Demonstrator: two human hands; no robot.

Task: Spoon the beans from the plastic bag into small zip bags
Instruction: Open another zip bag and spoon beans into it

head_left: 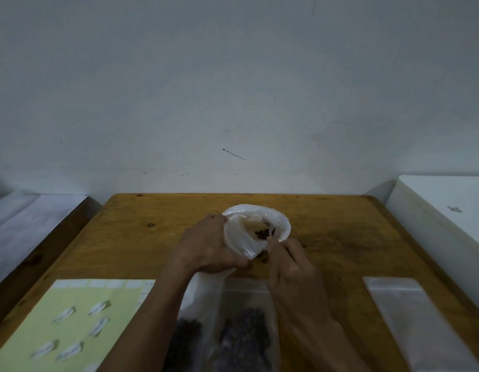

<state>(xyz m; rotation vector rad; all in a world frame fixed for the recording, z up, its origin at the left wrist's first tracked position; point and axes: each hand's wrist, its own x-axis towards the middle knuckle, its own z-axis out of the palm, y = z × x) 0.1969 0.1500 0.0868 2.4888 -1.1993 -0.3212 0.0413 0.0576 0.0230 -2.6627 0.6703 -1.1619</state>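
Observation:
A white plastic bag [278, 220] sits open in the middle of the wooden table [141, 237], with a few dark beans [262, 233] showing inside. My left hand [206, 245] grips the bag's left side, fingers curled around its rolled rim. My right hand [292, 264] pinches a thin pale handle, apparently a spoon [272, 233], which reaches into the bag's mouth; its bowl is hidden. Near the front edge lie two small zip bags holding dark beans: one [246, 331] between my forearms and another [186, 334] partly under my left forearm.
A stack of empty clear zip bags [410, 315] lies at the front right. At the front left lies a yellow-green sheet [80, 318] with several small white labels. A white box [442, 210] stands to the right of the table, a covered surface [23, 221] to the left.

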